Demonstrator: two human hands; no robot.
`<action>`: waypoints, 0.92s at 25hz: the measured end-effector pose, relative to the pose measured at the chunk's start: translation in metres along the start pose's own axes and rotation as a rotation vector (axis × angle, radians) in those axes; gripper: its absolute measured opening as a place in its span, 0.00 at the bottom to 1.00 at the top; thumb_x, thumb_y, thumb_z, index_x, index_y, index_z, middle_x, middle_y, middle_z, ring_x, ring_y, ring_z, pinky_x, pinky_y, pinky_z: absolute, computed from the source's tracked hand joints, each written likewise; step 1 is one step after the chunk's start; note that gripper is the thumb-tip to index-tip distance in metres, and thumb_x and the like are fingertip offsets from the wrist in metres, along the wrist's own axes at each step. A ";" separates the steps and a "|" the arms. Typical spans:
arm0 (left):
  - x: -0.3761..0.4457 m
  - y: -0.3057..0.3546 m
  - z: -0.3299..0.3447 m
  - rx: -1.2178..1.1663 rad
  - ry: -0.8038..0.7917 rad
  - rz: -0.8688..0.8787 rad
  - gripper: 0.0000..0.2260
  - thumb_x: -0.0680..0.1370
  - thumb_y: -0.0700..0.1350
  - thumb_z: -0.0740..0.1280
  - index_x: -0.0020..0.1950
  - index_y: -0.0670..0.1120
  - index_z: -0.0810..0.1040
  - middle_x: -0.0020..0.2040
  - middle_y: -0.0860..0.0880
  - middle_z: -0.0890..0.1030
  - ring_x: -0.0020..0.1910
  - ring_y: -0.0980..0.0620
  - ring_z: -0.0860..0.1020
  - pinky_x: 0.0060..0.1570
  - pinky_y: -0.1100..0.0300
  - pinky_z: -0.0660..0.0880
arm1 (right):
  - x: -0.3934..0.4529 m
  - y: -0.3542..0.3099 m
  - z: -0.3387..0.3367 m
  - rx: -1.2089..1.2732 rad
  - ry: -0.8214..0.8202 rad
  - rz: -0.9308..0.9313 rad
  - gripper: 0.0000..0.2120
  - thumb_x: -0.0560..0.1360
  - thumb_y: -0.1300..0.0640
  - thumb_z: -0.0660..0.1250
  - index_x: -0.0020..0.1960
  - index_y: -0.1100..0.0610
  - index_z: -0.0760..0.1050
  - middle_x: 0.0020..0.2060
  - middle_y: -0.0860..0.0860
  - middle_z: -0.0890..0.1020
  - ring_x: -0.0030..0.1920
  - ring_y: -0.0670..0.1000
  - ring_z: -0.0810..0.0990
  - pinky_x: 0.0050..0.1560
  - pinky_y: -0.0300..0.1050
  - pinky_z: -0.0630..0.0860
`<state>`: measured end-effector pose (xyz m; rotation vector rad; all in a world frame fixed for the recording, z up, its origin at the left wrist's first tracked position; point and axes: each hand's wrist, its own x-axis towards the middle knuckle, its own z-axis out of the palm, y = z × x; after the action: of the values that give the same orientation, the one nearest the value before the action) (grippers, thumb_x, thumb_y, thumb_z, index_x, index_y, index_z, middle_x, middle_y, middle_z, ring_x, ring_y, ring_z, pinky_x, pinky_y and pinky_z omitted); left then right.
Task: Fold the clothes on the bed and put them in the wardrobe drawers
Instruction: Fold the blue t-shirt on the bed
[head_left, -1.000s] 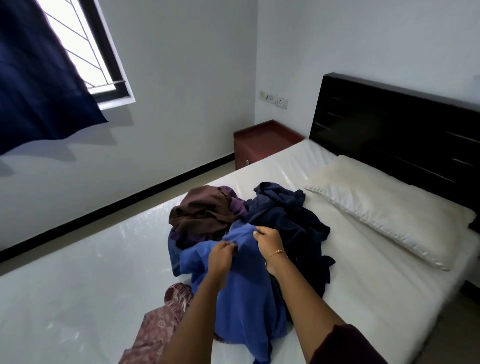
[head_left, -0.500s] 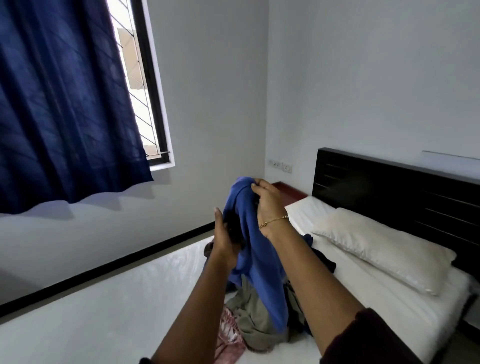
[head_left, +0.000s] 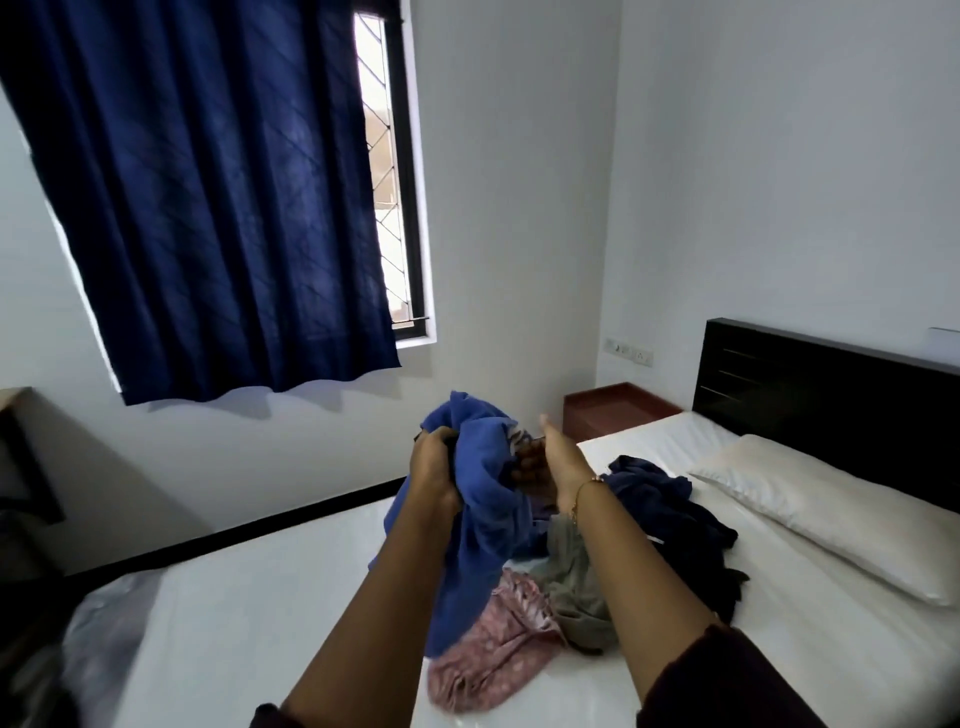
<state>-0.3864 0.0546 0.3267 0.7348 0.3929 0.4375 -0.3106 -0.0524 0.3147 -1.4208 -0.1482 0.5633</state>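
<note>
Blue garment up off the bed, bunched between my two hands.

My left hand (head_left: 434, 470) grips the blue garment (head_left: 480, 519) in a closed fist near its top. My right hand (head_left: 553, 462) sits just beside it on the other side, fingers curled into the cloth and thumb up (how firm that hold is I cannot tell). The garment's long axis hangs downward from my hands, its lower end trailing toward the pile, so to my mind the next move needs the hands to part sideways and spread it. Near the middle of the bed (head_left: 270, 623) I count three more pieces: a pink patterned one (head_left: 493, 649), an olive one (head_left: 576, 587) and a dark navy heap (head_left: 670, 519) toward the headboard edge.
</note>
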 end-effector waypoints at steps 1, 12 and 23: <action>-0.012 0.007 -0.008 0.008 -0.005 0.019 0.12 0.79 0.38 0.52 0.40 0.43 0.72 0.38 0.43 0.74 0.40 0.48 0.74 0.45 0.57 0.72 | 0.002 0.009 0.007 -0.031 0.000 0.043 0.28 0.77 0.37 0.55 0.35 0.60 0.73 0.31 0.56 0.78 0.32 0.54 0.77 0.36 0.45 0.75; -0.015 0.052 -0.105 0.626 0.401 0.221 0.10 0.70 0.48 0.67 0.33 0.44 0.71 0.32 0.43 0.71 0.33 0.47 0.69 0.38 0.58 0.69 | 0.019 0.025 0.100 0.302 -0.208 -0.135 0.15 0.76 0.69 0.59 0.58 0.54 0.73 0.41 0.54 0.79 0.41 0.52 0.77 0.39 0.43 0.75; 0.002 0.068 -0.108 0.553 0.236 0.283 0.08 0.81 0.42 0.57 0.48 0.44 0.75 0.39 0.45 0.76 0.35 0.51 0.73 0.31 0.64 0.70 | 0.047 0.035 0.149 0.305 -0.422 -0.108 0.11 0.78 0.59 0.58 0.46 0.54 0.79 0.35 0.50 0.83 0.40 0.50 0.79 0.44 0.43 0.76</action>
<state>-0.4534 0.1602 0.3009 1.2911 0.6476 0.6983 -0.3432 0.1033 0.2951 -0.9791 -0.4535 0.7567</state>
